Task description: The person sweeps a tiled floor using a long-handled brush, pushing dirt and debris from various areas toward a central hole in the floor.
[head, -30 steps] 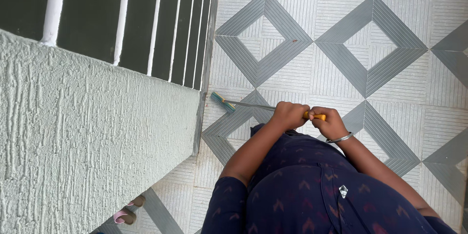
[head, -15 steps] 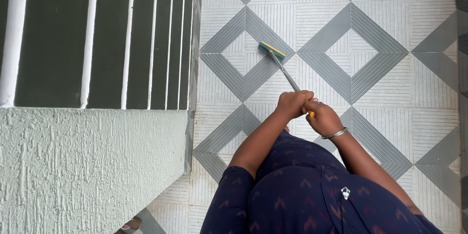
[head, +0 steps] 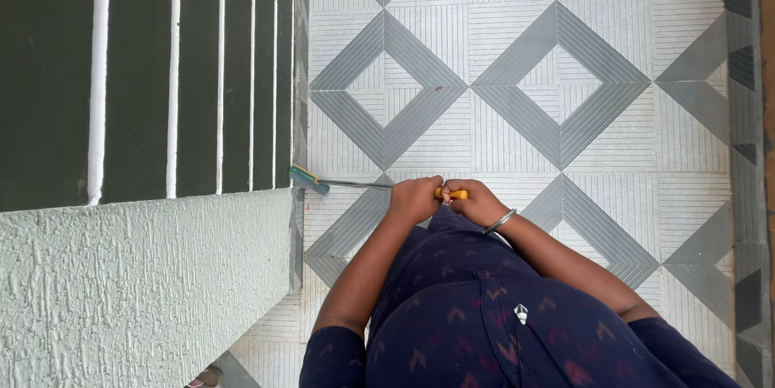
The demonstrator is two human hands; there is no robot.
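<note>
I look straight down at a long-handled floor brush. Its teal and yellow head [head: 308, 180] rests on the tiled floor [head: 517, 73] at the left, against the edge of the dark steps. A thin metal shaft [head: 355, 184] runs right to an orange grip [head: 452, 193]. My left hand [head: 415, 198] is closed around the shaft where it meets the grip. Beside it, my right hand [head: 476, 203], with a metal bangle [head: 500, 221] on the wrist, is closed on the grip's end. Both hands sit just above my dark blue patterned clothing [head: 484, 307].
A rough pale green plastered wall [head: 137, 291] fills the lower left. Dark steps with white edges [head: 173, 73] descend at the upper left. Grey diamond-patterned tiles cover the floor, with a dark border strip [head: 741, 97] along the right edge.
The brush head swung from the middle of the tiles back left to the edge of the steps. Both hands stayed on the handle and moved slightly lower and left.
</note>
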